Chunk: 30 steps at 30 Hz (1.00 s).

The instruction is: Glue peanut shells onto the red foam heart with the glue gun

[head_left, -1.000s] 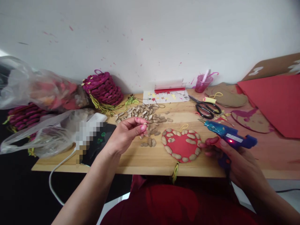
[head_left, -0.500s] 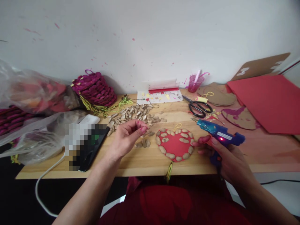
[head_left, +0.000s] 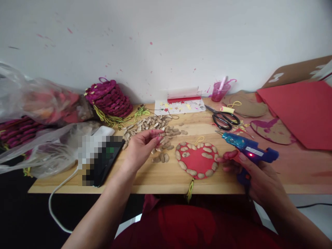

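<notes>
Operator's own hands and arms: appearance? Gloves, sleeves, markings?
Left hand and right hand: no gloves, rings visible. Forearms: no sleeves or watches. Pink mark on left thumb tip; stain or polish unclear. Dark-red garment on torso.

Over on the left I can see a clear plastic bag [head_left: 15, 95] with red scraps [head_left: 58, 105] inside, a purple ornament [head_left: 112, 100] standing beside it. A phone [head_left: 110, 157] lies nearer me. By the pink-spotted wall [head_left: 168, 45] are a paper [head_left: 179, 111] scattered with stars [head_left: 166, 110] and a cup [head_left: 217, 95] holding a pen [head_left: 222, 84]. Black scissors [head_left: 226, 121] lie before the cup; a red sheet [head_left: 301, 114] spreads farther right.
</notes>
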Motion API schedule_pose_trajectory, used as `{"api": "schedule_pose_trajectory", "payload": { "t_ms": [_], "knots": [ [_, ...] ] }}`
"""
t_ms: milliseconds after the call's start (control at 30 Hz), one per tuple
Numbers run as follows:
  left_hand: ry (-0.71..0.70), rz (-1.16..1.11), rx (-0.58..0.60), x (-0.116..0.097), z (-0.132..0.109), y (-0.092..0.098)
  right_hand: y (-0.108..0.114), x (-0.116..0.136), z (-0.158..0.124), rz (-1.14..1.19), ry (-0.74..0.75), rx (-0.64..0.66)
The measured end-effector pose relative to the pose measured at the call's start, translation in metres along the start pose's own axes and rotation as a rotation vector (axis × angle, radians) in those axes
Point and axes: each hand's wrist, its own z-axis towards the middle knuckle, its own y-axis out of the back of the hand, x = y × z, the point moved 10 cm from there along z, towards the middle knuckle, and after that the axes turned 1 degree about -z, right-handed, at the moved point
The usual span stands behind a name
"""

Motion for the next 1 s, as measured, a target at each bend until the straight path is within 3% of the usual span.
{"api": "schedule_pose_trajectory", "payload": {
  "t_ms": [233,567,867,1000],
  "knots": [
    [-0.043,0.147,-0.046,0.005,0.01,0.019,-0.002,0.003,0.0,0.01,-0.005,-0.035],
    [0.086,-0.068,-0.026,0.014,0.008,0.016,0.003,-0.004,0.001,0.012,-0.055,-0.041],
    [-0.073,0.345,-0.107,0.008,0.01,0.032,-0.001,-0.001,0.0,0.012,-0.026,-0.031],
    [-0.079,0.343,-0.118,0.004,0.011,0.035,-0.001,-0.002,0.001,0.011,-0.034,-0.025]
  ]
}}
